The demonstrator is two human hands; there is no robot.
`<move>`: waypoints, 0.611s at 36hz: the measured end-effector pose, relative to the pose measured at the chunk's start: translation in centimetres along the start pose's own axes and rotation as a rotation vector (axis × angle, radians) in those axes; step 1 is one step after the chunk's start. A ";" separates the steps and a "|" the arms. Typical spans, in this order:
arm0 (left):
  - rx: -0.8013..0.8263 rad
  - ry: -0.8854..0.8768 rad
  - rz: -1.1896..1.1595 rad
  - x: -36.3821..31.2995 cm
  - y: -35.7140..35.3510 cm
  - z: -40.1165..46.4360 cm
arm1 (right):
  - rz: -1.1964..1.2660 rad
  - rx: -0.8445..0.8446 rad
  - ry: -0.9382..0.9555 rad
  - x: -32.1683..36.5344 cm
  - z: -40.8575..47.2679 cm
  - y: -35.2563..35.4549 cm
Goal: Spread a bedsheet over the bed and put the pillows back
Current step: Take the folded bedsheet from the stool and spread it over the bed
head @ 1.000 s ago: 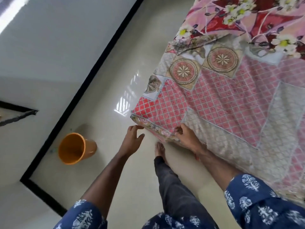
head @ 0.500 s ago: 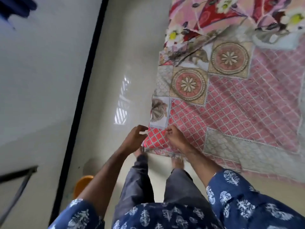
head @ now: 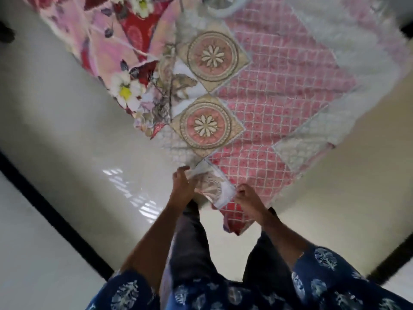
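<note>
**Both hands on the sheet's near corner**

The left hand (head: 182, 189) and the right hand (head: 247, 198) sit side by side at lower centre of the frame, each pinched on the near corner of the bedsheet (head: 279, 104). The left hand's fingers curl over the pale patterned flap of the corner; the right hand is closed into a loose fist on the hem just beside it, with a small tail of red cloth hanging below. The frame is motion-blurred, so the exact finger placement is hard to read.

From the hands outward, the bedsheet runs away toward the top and upper right of the frame — pink lattice with two round medallion patches, then pale panels at its far edge. Its long axis appears to run from the held corner up and to the right, so the bulk of the cloth lies ahead of the right hand more than the left. A second, floral cloth (head: 116, 52) lies at upper left, overlapping the sheet's edge. Everything rests on the glossy pale floor (head: 78, 153), which is crossed by a dark strip at lower left.

No bed or pillows are in view. My reading: the sheet is yet to be spread, and lifting it will mean drawing the corner back toward the body.
</note>
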State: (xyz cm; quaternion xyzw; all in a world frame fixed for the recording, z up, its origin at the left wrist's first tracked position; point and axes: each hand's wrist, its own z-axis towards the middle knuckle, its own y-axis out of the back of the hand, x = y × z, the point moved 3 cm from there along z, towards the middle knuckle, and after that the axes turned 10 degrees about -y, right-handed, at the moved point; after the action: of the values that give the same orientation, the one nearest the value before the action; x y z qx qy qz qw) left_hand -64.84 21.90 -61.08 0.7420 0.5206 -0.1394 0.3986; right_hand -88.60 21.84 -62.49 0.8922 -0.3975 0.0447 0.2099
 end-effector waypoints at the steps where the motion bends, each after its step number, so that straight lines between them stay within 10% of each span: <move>1: 0.052 -0.054 0.079 -0.5 1.0 0.1 | 0.050 -0.044 -0.024 0.1 -0.3 -0.5; 8: 0.337 -0.447 0.776 -0.9 3.3 1.4 | 0.330 -0.219 -0.086 0.4 -2.5 -4.0; 22: 0.585 -1.062 1.872 -1.7 -2.5 1.4 | 1.158 0.178 -0.155 -4.0 -4.8 -14.6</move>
State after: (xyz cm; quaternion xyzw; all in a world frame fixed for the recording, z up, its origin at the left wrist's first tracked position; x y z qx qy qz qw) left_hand -67.51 20.12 -62.04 0.7531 -0.5334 -0.2008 0.3284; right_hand -80.31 35.28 -64.04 0.5447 -0.8288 0.1198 0.0459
